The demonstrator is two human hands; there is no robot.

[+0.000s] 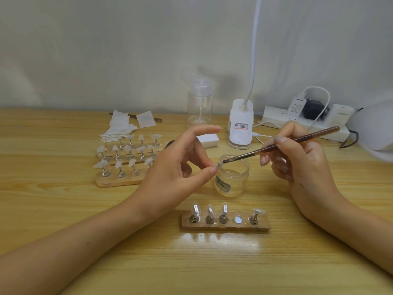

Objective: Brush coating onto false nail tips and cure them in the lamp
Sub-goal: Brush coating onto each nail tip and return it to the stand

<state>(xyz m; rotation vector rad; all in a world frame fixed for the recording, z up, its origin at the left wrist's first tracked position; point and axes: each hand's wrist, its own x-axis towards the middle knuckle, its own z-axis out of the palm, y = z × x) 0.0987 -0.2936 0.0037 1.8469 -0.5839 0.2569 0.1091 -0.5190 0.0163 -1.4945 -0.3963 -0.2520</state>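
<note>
Gently: your left hand (176,167) pinches the nail tip (219,165), your right hand (302,162) grips the brush (319,134); stroke thin and even above the jar (231,184).

We see soft, even brightness, white glare on the pale wooden tabletop (221,241), faint shadows on the white wall (127,50), edges bowed, slightly soft.

left hand (178,167) pinches small clear nail tip (219,165) over open clear plastic jar (232,177); right hand (302,165) holds slim brown-handled brush (282,143), bristles touching tip.
</note>
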